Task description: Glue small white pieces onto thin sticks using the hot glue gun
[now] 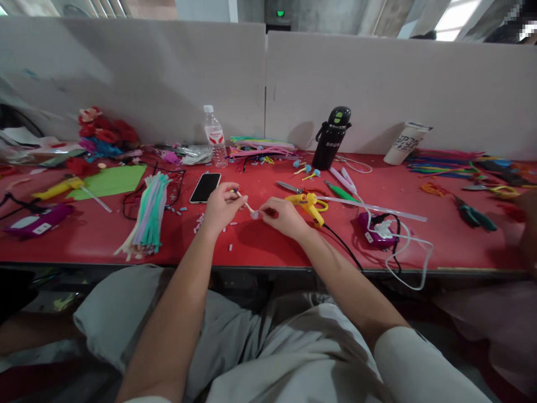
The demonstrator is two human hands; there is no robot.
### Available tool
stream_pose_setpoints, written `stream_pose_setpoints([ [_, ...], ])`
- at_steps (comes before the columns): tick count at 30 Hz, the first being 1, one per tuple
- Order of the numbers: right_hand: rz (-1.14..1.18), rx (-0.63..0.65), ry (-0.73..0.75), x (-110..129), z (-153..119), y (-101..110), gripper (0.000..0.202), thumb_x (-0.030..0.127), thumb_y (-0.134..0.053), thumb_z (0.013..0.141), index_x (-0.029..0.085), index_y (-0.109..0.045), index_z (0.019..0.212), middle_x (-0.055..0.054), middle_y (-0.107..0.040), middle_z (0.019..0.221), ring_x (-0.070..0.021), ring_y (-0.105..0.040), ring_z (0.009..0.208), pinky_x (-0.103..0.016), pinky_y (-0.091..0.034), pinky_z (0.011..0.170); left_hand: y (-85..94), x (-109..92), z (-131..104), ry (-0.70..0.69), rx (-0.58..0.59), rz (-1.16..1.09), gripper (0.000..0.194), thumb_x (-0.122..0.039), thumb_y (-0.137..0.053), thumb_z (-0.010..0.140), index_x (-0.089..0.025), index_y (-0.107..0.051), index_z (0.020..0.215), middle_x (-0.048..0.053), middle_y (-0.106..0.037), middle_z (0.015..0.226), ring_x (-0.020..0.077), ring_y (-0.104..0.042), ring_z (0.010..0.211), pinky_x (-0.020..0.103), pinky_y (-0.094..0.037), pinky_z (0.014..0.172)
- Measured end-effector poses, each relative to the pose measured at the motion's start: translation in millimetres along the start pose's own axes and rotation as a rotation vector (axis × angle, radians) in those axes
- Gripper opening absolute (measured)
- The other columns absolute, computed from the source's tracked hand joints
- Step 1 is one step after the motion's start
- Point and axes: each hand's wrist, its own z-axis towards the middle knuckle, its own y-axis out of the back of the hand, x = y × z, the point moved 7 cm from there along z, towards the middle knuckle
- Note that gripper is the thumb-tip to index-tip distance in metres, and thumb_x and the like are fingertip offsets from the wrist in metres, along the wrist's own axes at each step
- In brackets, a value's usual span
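My left hand [223, 207] is closed in a pinch on a short cream pipe-cleaner stem [248, 207], which slants down to the right. A pale lavender tuft [254, 214] forms its lower end. Just right of that tuft, my right hand [285, 216] has its fingertips pressed together; whatever they hold is too small to make out. Small pale lavender pieces [230, 247] are scattered on the red table around my left hand. A yellow glue gun [309, 207] with a clear glue stick [377, 208] lies right beside my right hand.
A phone [205, 187] and a pastel pipe-cleaner bundle [150, 215] lie to the left. Behind stand a plastic bottle [215, 140], a black flask [331, 140] and a tilted cup [406, 144]. Cables loop around a purple power strip [375, 230]. Pliers [474, 215] are far right.
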Motion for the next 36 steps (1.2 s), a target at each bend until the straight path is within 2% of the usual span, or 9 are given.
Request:
stream_pose_setpoints([
  [7, 0.037, 0.007, 0.053, 2.7, -1.1, -2.0, 0.015, 0.015, -0.055, 0.085, 0.017, -0.069, 0.090, -0.003, -0.063, 0.084, -0.0129, -0.057, 0.074, -0.026, -0.046, 0.073, 1.8, 1.0, 0.4, 0.004, -0.022, -0.013, 0.039, -0.028, -0.076, 0.071, -0.017, -0.057, 0.103, 0.002, -0.069, 0.075, 0.0167, -0.070, 0.064, 0.030, -0.058, 0.067],
  [11, 0.109, -0.069, 0.054, 3.8, -1.1, 4.3, 0.015, 0.019, -0.056, 0.086, 0.017, -0.070, 0.092, -0.006, -0.067, 0.089, -0.0144, -0.061, 0.077, -0.027, -0.048, 0.074, 4.0, -2.5, 0.4, -0.008, -0.039, -0.037, 0.038, -0.026, -0.076, 0.071, -0.017, -0.057, 0.103, 0.000, -0.068, 0.075, 0.0163, -0.070, 0.066, 0.030, -0.059, 0.069],
  [14, 0.186, -0.176, -0.094, -7.4, -1.2, 10.7, 0.017, 0.026, -0.058, 0.087, 0.017, -0.070, 0.093, -0.007, -0.070, 0.089, -0.0161, -0.064, 0.079, -0.029, -0.050, 0.074, 4.8, -6.1, 0.3, -0.020, -0.042, -0.057, 0.038, -0.026, -0.075, 0.072, -0.018, -0.057, 0.104, 0.000, -0.068, 0.076, 0.0160, -0.070, 0.066, 0.030, -0.060, 0.070],
  [16, 0.310, -0.199, -0.234, -19.2, -1.9, 8.6, 0.020, 0.033, -0.059, 0.086, 0.017, -0.070, 0.093, -0.006, -0.071, 0.083, -0.0168, -0.065, 0.075, -0.030, -0.052, 0.072, 4.6, -7.5, 0.7, -0.038, -0.038, -0.069, 0.038, -0.026, -0.075, 0.073, -0.018, -0.057, 0.106, 0.000, -0.068, 0.077, 0.0160, -0.071, 0.068, 0.030, -0.060, 0.070],
  [19, 0.553, -0.138, -0.400, -32.2, -2.7, -3.8, 0.026, 0.041, -0.061, 0.084, 0.017, -0.069, 0.092, -0.004, -0.070, 0.075, -0.0168, -0.066, 0.070, -0.031, -0.054, 0.069, 3.1, -7.9, 1.7, -0.079, -0.023, -0.081, 0.039, -0.026, -0.075, 0.073, -0.018, -0.057, 0.107, 0.000, -0.068, 0.078, 0.0158, -0.071, 0.070, 0.029, -0.060, 0.071],
  [21, 0.638, -0.102, -0.443, -34.9, -2.8, -9.0, 0.027, 0.043, -0.064, 0.082, 0.017, -0.070, 0.089, -0.004, -0.070, 0.075, -0.0166, -0.066, 0.070, -0.031, -0.054, 0.070, 1.4, -7.2, 2.3, -0.099, -0.003, -0.089, 0.040, -0.027, -0.075, 0.073, -0.018, -0.057, 0.107, 0.000, -0.067, 0.079, 0.0159, -0.071, 0.071, 0.029, -0.060, 0.071],
  [28, 0.544, -0.040, -0.359, -24.8, -2.1, -3.8, 0.027, 0.041, -0.070, 0.078, 0.015, -0.075, 0.085, -0.006, -0.072, 0.077, -0.0153, -0.063, 0.068, -0.029, -0.050, 0.069, -3.7, -9.5, 2.2, -0.137, 0.052, -0.057, 0.040, -0.028, -0.073, 0.075, -0.018, -0.056, 0.110, 0.000, -0.067, 0.078, 0.0159, -0.070, 0.072, 0.031, -0.061, 0.073],
  [36, 0.540, -0.018, -0.360, -25.3, -3.1, -4.1, 0.027, 0.041, -0.073, 0.074, 0.015, -0.074, 0.084, -0.006, -0.073, 0.078, -0.0157, -0.064, 0.070, -0.028, -0.049, 0.068, -5.5, -9.4, 1.6, -0.133, 0.064, -0.053, 0.039, -0.026, -0.073, 0.075, -0.018, -0.056, 0.110, -0.001, -0.067, 0.078, 0.0153, -0.070, 0.070, 0.031, -0.060, 0.072],
])
